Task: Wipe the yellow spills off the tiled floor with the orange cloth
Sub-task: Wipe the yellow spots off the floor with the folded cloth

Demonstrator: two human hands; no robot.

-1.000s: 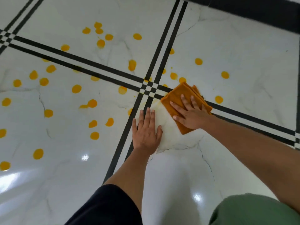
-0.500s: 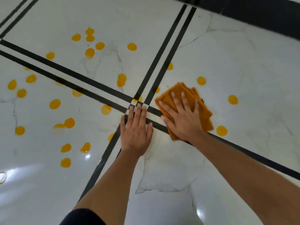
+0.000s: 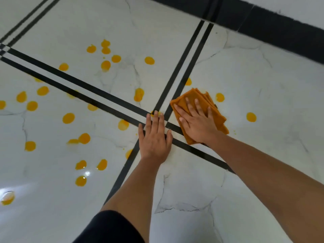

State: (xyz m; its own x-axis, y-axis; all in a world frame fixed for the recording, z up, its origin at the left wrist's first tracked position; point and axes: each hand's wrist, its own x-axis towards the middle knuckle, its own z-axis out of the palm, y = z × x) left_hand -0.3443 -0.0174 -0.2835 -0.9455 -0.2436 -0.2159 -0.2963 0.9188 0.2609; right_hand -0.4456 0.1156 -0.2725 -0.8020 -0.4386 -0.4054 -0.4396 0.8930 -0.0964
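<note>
The folded orange cloth (image 3: 184, 99) lies flat on the white marble floor (image 3: 263, 85), just right of where the black tile stripes cross. My right hand (image 3: 196, 120) presses down on it with straight, spread fingers. My left hand (image 3: 155, 139) rests flat on the floor beside it, over the stripe crossing. Yellow spills lie close to the cloth: one (image 3: 219, 97) just to its right, another (image 3: 251, 117) farther right, one (image 3: 188, 81) above it by the stripe. Several more yellow spills (image 3: 68, 118) dot the tiles to the left.
Double black stripes (image 3: 84, 88) run across the floor and cross near my left hand. A black skirting band (image 3: 280, 30) lines the wall at the top right. My dark-clad knee (image 3: 108, 227) shows at the bottom edge.
My right hand has pushed the cloth away from me, over the black stripe onto the far right tile; two spills beside the crossing are gone. My left hand slid forward with it.
</note>
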